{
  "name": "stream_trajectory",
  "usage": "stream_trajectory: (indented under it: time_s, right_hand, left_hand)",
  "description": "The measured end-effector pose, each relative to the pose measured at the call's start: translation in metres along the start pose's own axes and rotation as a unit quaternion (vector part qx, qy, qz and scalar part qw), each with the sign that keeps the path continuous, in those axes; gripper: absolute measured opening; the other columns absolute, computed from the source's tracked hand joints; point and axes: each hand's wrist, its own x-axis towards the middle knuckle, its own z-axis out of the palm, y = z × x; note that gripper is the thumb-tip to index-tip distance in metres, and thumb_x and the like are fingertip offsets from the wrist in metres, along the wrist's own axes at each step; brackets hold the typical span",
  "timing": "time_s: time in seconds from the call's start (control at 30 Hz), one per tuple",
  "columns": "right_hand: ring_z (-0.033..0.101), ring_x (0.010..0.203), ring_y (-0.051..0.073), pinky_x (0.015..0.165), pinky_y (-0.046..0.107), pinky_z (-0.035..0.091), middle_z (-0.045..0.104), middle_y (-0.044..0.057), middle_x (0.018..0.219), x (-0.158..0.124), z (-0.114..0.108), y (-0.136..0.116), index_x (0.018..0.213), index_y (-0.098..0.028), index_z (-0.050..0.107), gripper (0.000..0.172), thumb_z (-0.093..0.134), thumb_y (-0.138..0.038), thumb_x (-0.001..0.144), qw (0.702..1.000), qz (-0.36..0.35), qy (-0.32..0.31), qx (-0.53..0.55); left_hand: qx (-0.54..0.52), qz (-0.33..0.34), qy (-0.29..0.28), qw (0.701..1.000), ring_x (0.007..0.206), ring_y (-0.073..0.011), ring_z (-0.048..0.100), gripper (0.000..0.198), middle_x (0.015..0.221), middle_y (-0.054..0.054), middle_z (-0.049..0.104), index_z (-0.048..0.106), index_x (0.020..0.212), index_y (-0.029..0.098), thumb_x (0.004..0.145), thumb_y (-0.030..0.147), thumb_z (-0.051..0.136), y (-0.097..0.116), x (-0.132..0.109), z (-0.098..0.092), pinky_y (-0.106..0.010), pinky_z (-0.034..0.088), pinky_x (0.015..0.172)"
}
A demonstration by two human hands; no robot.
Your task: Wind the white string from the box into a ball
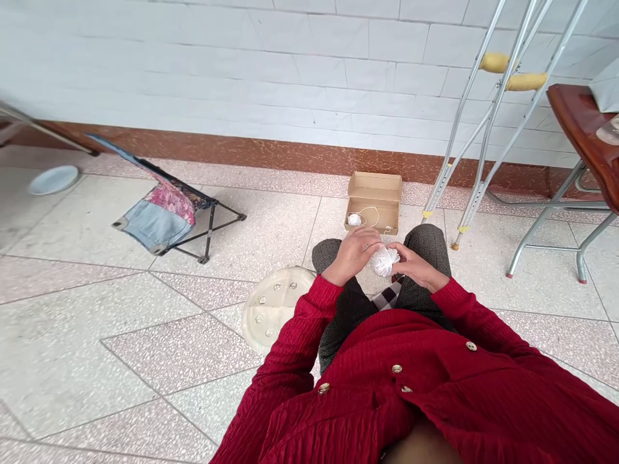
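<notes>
Above my lap, between the knees, a white crinkled bundle (384, 261) that looks wrapped in clear plastic is held in both hands. My left hand (358, 252) is closed over its left and upper side. My right hand (412, 264) grips it from the right, the thumb and fingers pressed against it. Just beyond my hands an open cardboard box (375, 185) stands on the floor with its lid up. Inside it lie a small white ball of string (354, 220) and a loose length of cord. What is inside the bundle cannot be made out.
A round cream-coloured lid (258, 317) lies on the floor by my left leg. Farther left stands a folding chair (162, 222), and beyond it a pale basin (54, 180). Crutches (478, 148) lean on the tiled wall, beside a brown-topped table (575, 122) at right.
</notes>
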Motion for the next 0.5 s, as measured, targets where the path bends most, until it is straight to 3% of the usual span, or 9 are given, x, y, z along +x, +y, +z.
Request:
stream_trajectory:
  time_s: [0.17,0.27,0.5]
  right_hand:
    - [0.064,0.084,0.013,0.075,0.026,0.055,0.065,-0.003,0.097,-0.007,0.002,-0.016,0.11,-0.026,0.06,0.057,0.088,-0.02,0.06,0.993,0.02,-0.032,0.112]
    - [0.066,0.086,0.015,0.076,0.028,0.058,0.067,-0.002,0.099,-0.007,0.003,-0.019,0.111,-0.026,0.061,0.057,0.088,-0.019,0.062,0.991,0.023,-0.043,0.124]
    - [0.065,0.089,0.016,0.078,0.029,0.059,0.067,-0.001,0.103,-0.013,0.006,-0.039,0.109,-0.026,0.066,0.054,0.09,-0.019,0.061,0.992,-0.019,-0.045,0.117]
  left_hand:
    - [-0.092,-0.06,0.055,0.992,0.088,-0.0202,0.068,0.031,0.092,-0.007,0.077,0.077,0.09,0.017,0.101,0.038,0.057,0.004,-0.004,0.006,-0.034,0.052,0.089]
    - [-0.13,-0.098,0.053,0.985,0.081,-0.0186,0.068,0.033,0.087,-0.006,0.077,0.079,0.088,0.016,0.098,0.041,0.06,0.001,-0.004,0.004,-0.029,0.051,0.077]
    - [-0.226,-0.171,0.06,0.957,0.074,-0.0181,0.065,0.04,0.075,-0.003,0.075,0.078,0.078,0.015,0.089,0.05,0.064,-0.025,-0.002,0.015,-0.027,0.05,0.07]
